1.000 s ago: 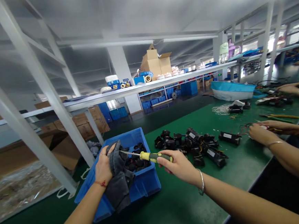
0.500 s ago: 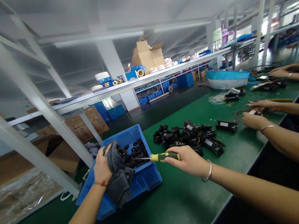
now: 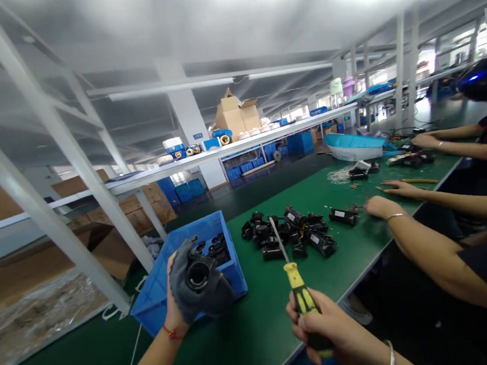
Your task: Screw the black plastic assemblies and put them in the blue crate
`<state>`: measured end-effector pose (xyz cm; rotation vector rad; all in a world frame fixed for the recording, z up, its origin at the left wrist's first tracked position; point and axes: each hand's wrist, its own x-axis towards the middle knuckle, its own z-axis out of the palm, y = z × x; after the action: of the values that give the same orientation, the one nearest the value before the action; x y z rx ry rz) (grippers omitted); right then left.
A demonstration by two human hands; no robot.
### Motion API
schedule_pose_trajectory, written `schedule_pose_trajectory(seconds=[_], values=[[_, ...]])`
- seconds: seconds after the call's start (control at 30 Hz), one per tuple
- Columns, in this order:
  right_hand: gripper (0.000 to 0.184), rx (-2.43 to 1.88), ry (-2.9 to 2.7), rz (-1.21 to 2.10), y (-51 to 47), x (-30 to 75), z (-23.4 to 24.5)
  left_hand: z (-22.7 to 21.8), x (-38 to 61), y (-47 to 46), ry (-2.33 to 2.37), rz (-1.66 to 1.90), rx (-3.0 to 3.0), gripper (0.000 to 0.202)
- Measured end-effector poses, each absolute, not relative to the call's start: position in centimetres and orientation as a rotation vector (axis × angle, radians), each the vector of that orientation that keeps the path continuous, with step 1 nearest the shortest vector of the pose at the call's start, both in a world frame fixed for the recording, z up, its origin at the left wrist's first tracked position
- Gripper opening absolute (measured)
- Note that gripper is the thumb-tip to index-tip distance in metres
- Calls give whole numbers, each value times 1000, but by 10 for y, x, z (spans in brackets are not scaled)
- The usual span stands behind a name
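— Swung round since half a second ago: the screwdriver with a yellow-and-dark-green handle and slim metal shaft [image 3: 293, 274]. Its shaft pointed to 9 o'clock, across the bin; now it points to 11, clear of it.

— Anything else turn?

— Yes. On my feed the soft charcoal-grey cloth [image 3: 218, 300] has rolled so that a hollow, round black part [image 3: 197, 276] inside it shows its opening to the head camera.

— And your grips?

— Left grip [image 3: 174, 303], at 7 o'clock, is closed on the cloth and the part within; most of its fingers are covered. Right grip [image 3: 328, 325], at 5, is wrapped round the screwdriver handle, thumb laid along it.

— Why the cloth?

— I'd guess it pads the palm and stops something round from slipping. The shaft seems held away so the opening stays in plain sight.

— Surroundings?

— The rectangular blue plastic bin [image 3: 237, 283] of small black pieces sits just behind the cloth, between 7 and 8, probably for a short reach. Glossy black cylindrical pieces [image 3: 294, 237] are heaped between 4 and 5 on the dark green tabletop [image 3: 259, 308]; I can't tell whether the shaft touches them.
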<state>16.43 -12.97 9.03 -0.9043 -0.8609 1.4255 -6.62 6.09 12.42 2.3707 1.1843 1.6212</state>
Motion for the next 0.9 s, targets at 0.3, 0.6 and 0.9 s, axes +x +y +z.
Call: schedule_pose_trajectory(seconds=[0.3, 0.6, 0.9], values=[[31, -1402, -1369, 810, -176, 198, 129, 34, 16, -85, 859, 1536, 2209, 73], [31, -1833, -1613, 647, -199, 195, 100, -68, 62, -138, 770, 1495, 1722, 48], [30, -1999, -1712, 493, -194, 188, 66, -90, 68, -145, 707, 1473, 1128, 51]])
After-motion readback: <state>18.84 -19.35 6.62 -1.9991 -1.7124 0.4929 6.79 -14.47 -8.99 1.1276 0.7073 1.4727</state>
